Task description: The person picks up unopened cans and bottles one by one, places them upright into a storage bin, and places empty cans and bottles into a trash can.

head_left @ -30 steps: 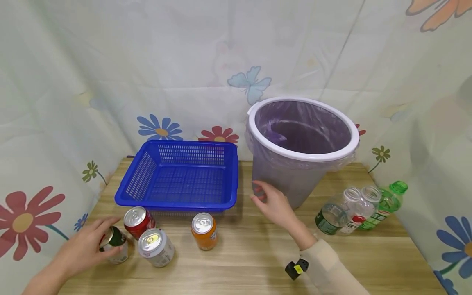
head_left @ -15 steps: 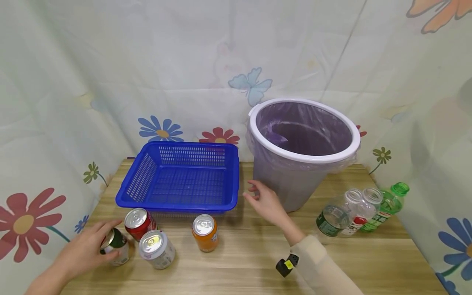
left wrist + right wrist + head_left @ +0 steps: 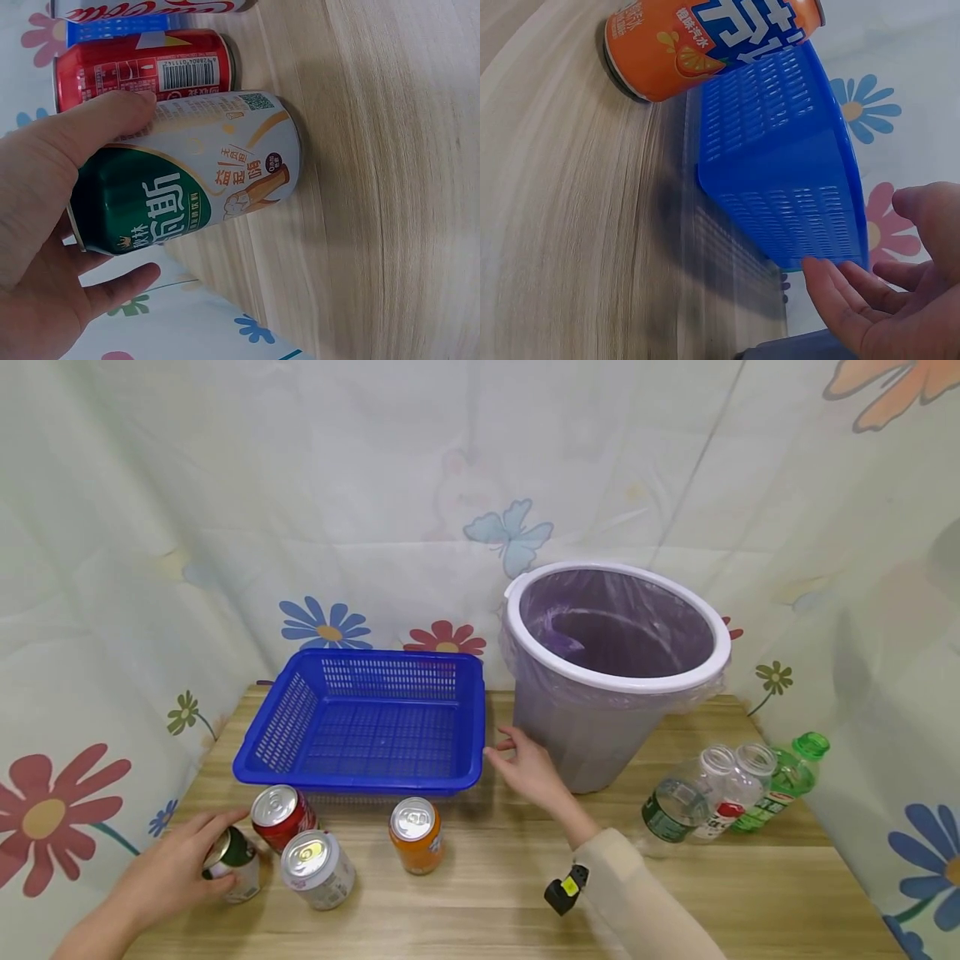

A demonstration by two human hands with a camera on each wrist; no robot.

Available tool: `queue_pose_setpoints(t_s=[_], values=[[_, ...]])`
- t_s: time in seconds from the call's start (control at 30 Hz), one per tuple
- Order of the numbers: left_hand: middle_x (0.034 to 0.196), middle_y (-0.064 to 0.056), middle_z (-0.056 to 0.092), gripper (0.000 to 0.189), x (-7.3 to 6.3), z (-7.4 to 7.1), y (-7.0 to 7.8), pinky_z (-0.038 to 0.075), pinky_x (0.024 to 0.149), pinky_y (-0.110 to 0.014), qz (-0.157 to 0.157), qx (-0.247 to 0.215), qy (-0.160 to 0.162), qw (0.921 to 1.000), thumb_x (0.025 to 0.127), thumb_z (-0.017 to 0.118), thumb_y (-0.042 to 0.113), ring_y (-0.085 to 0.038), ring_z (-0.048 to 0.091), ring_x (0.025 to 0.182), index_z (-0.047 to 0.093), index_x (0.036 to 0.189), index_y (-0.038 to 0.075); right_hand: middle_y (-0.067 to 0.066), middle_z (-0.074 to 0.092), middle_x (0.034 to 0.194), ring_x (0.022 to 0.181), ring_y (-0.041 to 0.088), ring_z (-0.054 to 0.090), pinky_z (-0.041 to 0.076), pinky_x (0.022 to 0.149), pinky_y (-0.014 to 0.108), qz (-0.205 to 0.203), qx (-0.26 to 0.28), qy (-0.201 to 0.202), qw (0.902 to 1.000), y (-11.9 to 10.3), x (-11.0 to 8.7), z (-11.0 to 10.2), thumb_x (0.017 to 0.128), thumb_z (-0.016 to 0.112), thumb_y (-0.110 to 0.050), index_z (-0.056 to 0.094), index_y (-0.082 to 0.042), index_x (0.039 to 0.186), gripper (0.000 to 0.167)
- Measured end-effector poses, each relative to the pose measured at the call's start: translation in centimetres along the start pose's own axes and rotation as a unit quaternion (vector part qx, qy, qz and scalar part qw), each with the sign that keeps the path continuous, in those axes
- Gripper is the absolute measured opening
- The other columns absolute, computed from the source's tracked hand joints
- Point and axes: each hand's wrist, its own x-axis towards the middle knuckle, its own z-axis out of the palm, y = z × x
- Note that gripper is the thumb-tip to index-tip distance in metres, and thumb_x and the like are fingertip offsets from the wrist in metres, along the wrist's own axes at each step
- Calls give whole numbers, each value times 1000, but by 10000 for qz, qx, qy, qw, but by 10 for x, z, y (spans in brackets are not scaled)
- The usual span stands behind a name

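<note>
My left hand (image 3: 168,868) grips a green-and-white drink can (image 3: 202,172) at the table's left, thumb on one side and fingers round behind. In the left wrist view the can's base is at the table top. Right beside it stands a red can (image 3: 283,817), with a silver-white can (image 3: 318,870) in front of that. My right hand (image 3: 534,775) holds nothing. Its fingers are loosely bent near the right end of the blue plastic basket (image 3: 360,779); whether they touch the rim I cannot tell. An orange soda can (image 3: 417,835) stands in front of the basket.
A grey bin (image 3: 592,735) with a purple liner and white rim stands right of the basket. Several clear and green plastic bottles (image 3: 678,810) stand at the table's right. Floral cloth (image 3: 375,485) surrounds the wooden table (image 3: 487,902) at back and sides.
My right hand has moved left, from in front of the bin to the basket's right end. My left hand stays at the green-and-white can, with almost no movement.
</note>
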Motion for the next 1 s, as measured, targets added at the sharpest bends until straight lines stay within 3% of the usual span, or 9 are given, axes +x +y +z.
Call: queue_pose_setpoints(t_s=[0.13, 0.3, 0.4, 0.5, 0.63, 1.0], values=[[110, -12, 59, 73, 0, -1, 0, 52, 69, -45, -39, -6, -91, 10000, 58, 84, 30, -23, 57, 86, 54, 122, 10, 16, 64, 110, 59, 21, 65, 51, 62, 30, 246, 156, -141, 9995, 1, 5, 4, 89, 58, -31, 45, -3, 132, 52], [110, -11, 60, 71, 2, -4, 1, 52, 70, -47, -22, -21, -159, 9999, 57, 85, 31, -23, 59, 88, 57, 119, 11, 15, 63, 112, 47, 12, 59, 52, 62, 29, 531, 183, -218, 9982, -1, 14, 10, 90, 55, -35, 43, -5, 134, 55], [108, -10, 60, 68, 4, -5, 1, 52, 70, -46, -40, -18, -216, 9998, 56, 85, 31, -22, 60, 87, 59, 116, 11, 16, 63, 111, 48, 15, 61, 53, 56, 28, 646, 310, -210, 9972, -3, 19, 14, 90, 56, -34, 44, -4, 134, 55], [107, -9, 60, 66, 4, -5, 1, 53, 68, -45, -72, -28, -301, 9995, 56, 85, 31, -20, 59, 85, 60, 114, 11, 18, 62, 110, 60, 24, 66, 53, 49, 29, 748, 514, -228, 9956, -5, 23, 16, 90, 56, -33, 44, -3, 133, 54], [105, -8, 60, 64, 5, -5, 1, 53, 66, -43, -99, -34, -395, 9992, 56, 85, 31, -18, 58, 83, 60, 111, 11, 20, 61, 111, 72, 33, 67, 55, 51, 35, 834, 696, -308, 9936, -6, 27, 19, 90, 56, -31, 42, -1, 134, 55], [101, -5, 60, 61, 8, -5, 1, 52, 63, -37, -64, 6, -428, 9991, 54, 86, 29, -15, 56, 79, 61, 107, 11, 16, 61, 108, 65, 21, 65, 56, 57, 40, 1137, 853, -343, 9892, -8, 33, 24, 90, 56, -33, 43, -2, 133, 55]])
